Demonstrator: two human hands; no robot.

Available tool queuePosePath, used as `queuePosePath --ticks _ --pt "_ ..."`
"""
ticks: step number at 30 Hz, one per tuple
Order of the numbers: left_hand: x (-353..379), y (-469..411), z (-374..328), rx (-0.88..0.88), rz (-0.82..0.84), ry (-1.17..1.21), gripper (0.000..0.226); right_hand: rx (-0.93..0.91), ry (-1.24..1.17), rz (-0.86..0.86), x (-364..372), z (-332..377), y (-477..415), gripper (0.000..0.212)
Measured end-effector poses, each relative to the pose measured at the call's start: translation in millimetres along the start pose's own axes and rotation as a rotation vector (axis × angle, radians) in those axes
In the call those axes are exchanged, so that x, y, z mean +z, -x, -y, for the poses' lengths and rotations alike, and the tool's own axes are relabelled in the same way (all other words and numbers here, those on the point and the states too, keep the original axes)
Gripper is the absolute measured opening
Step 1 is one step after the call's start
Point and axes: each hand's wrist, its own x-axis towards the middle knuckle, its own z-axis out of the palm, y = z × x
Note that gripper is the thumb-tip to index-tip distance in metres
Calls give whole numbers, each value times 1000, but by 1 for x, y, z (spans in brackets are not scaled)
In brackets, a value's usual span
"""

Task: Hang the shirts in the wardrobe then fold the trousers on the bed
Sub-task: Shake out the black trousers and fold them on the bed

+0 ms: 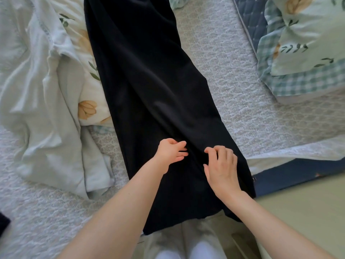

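Black trousers (145, 86) lie stretched out lengthwise on the bed (233, 94), running from the top of the view down over the near edge. My left hand (170, 151) rests on the cloth near its left side, fingers pointing right and loosely spread. My right hand (221, 168) lies on the cloth just to the right, its fingertips bent down onto the fabric. A narrow strip of black cloth separates the two hands. Whether either hand pinches the fabric is not clear.
A crumpled pale quilt with a floral pillow (46, 101) lies to the left of the trousers. A green checked floral pillow (302, 53) sits at the right. A dark item (3, 224) peeks in at the left edge. The floor (308, 202) shows at lower right.
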Motion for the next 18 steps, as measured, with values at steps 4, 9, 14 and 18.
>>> queuePosePath --ticks 4,9,14,18 --pt "20 5 9 50 -87 -35 11 -70 1 32 2 -19 24 37" --pt "30 13 16 92 -173 -89 6 -122 1 91 6 -30 44 32" --pt "24 26 21 91 -56 55 17 -35 -116 48 0 -26 46 15" --pt "14 38 28 22 12 199 25 60 -236 24 -19 -9 61 10"
